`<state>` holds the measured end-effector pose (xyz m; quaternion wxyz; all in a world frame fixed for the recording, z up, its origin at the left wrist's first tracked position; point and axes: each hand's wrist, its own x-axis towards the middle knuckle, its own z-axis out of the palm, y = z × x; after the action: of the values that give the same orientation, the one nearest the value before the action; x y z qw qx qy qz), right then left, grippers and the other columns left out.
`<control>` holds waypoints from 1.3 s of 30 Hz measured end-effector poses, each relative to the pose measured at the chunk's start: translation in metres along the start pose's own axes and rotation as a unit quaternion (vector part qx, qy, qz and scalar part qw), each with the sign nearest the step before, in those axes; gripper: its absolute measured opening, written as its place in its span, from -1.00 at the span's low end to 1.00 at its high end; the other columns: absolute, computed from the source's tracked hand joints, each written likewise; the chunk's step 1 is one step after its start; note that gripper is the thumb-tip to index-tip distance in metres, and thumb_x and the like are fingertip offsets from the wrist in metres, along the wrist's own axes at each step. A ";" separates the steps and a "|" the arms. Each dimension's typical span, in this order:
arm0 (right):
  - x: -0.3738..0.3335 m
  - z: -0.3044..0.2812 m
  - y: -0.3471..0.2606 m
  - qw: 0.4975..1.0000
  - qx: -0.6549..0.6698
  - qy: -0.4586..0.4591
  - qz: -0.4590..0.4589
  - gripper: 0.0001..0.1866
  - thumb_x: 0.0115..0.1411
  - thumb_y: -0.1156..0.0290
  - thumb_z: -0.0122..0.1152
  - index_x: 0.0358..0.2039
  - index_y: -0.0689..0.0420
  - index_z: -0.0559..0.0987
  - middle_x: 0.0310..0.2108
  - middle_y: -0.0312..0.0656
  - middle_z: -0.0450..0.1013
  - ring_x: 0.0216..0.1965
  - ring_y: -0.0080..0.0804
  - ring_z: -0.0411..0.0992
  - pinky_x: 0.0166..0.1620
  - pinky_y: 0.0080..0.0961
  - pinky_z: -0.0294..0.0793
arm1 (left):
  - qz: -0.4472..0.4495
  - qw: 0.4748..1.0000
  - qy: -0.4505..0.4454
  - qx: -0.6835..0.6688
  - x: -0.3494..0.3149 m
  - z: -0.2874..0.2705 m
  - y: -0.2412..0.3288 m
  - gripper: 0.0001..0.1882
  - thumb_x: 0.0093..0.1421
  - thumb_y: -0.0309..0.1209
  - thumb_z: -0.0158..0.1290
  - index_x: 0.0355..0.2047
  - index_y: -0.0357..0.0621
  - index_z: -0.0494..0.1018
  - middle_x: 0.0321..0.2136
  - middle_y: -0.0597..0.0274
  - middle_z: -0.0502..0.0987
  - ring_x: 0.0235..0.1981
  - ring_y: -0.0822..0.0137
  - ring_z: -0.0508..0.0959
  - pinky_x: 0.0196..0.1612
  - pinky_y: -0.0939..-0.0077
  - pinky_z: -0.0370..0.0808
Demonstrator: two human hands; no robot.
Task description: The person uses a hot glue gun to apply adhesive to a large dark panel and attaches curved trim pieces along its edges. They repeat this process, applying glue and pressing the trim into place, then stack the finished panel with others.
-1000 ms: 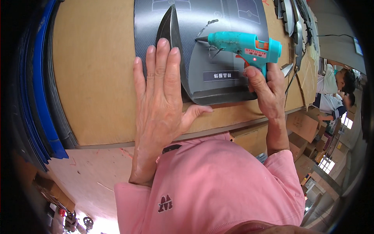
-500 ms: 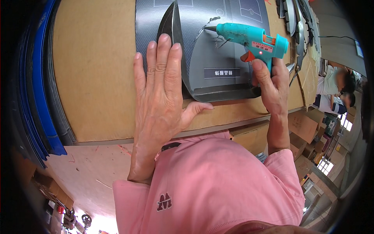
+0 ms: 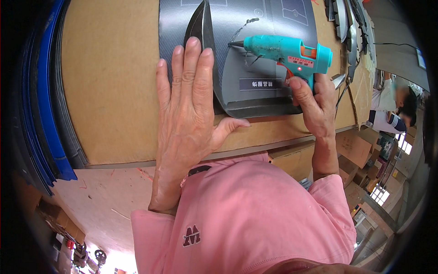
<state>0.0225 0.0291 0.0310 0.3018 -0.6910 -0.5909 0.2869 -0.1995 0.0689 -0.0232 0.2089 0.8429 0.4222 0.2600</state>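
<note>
My left hand [image 3: 186, 107] lies flat with fingers stretched out, over the left part of a dark grey printed panel [image 3: 264, 102]. Its fingertips rest against a raised black flap [image 3: 207, 32] along that side, and its thumb points right below the panel's near edge. In my right hand [image 3: 315, 105] is a teal hot glue gun [image 3: 273, 48] with a red trigger and a small lit lamp. The nozzle points left, close to the panel's curved inner line. Dark, stringy strands hang by the nozzle. My right index finger is mostly hidden behind the grip.
The panel lies on a tan worktable [image 3: 109, 82]. Blue and black sheets [image 3: 52, 114] stand along the left edge. Dark curved pieces [image 3: 340, 20] and a cable lie at the far right. Beyond are cardboard boxes [image 3: 353, 148] and a person [image 3: 388, 102]. An open cardboard box sits under the table edge.
The glue gun has moved left and slightly nearer to me, its nozzle now closer to the black flap. My left hand has stayed in place.
</note>
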 end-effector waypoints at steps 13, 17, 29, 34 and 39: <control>-0.003 -0.014 -0.004 0.992 -0.056 -0.086 -0.075 -0.59 0.16 0.36 0.20 0.00 0.23 0.39 -0.38 -0.13 0.51 -0.48 -0.36 0.44 -0.34 -0.52 0.40 | 0.005 1.000 0.000 -0.001 0.000 -0.001 -0.001 0.16 -0.23 0.22 0.18 0.23 -0.30 0.04 0.27 -0.17 0.03 0.28 -0.11 0.07 0.27 -0.12 -0.08; -0.001 -0.012 0.001 0.996 0.026 -0.066 -0.047 -0.59 0.17 0.40 0.19 0.01 0.23 0.39 -0.36 -0.14 0.54 -0.40 -0.42 0.49 -0.28 -0.55 0.43 | 0.003 1.000 0.004 -0.016 0.000 -0.002 0.001 0.12 -0.24 0.19 0.21 0.20 -0.30 0.09 0.27 -0.19 0.04 0.28 -0.12 0.07 0.27 -0.12 -0.08; 0.003 -0.008 -0.001 0.998 0.031 -0.054 -0.019 -0.61 0.19 0.36 0.17 0.00 0.22 0.42 -0.32 -0.16 0.53 -0.35 -0.45 0.45 -0.22 -0.55 0.41 | 0.044 0.998 0.053 -0.007 0.002 -0.006 0.003 -0.39 -0.30 0.02 0.28 -0.40 -0.18 0.38 0.21 -0.26 0.15 0.22 -0.17 0.19 0.19 -0.11 0.10; 0.001 -0.009 -0.003 0.996 0.040 -0.069 -0.028 -0.59 0.19 0.32 0.17 0.01 0.22 0.41 -0.33 -0.17 0.50 -0.37 -0.44 0.42 -0.23 -0.56 0.39 | 0.039 0.997 0.066 -0.021 0.002 -0.008 0.005 -0.42 -0.37 -0.06 0.32 -0.44 -0.18 0.39 0.20 -0.20 0.18 0.22 -0.13 0.21 0.16 -0.05 0.18; -0.002 -0.017 -0.006 0.993 0.001 -0.114 0.019 -0.56 0.17 0.29 0.19 0.00 0.24 0.40 -0.40 -0.18 0.47 -0.43 -0.42 0.38 -0.29 -0.56 0.37 | 0.041 0.997 0.067 -0.019 0.002 -0.008 0.004 -0.43 -0.41 -0.10 0.34 -0.44 -0.17 0.39 0.19 -0.18 0.20 0.19 -0.13 0.24 0.14 -0.03 0.20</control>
<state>0.0312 0.0267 0.0463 0.2276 -0.6645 -0.6081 0.3698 -0.2008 0.0693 -0.0142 0.1855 0.8361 0.3950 0.3323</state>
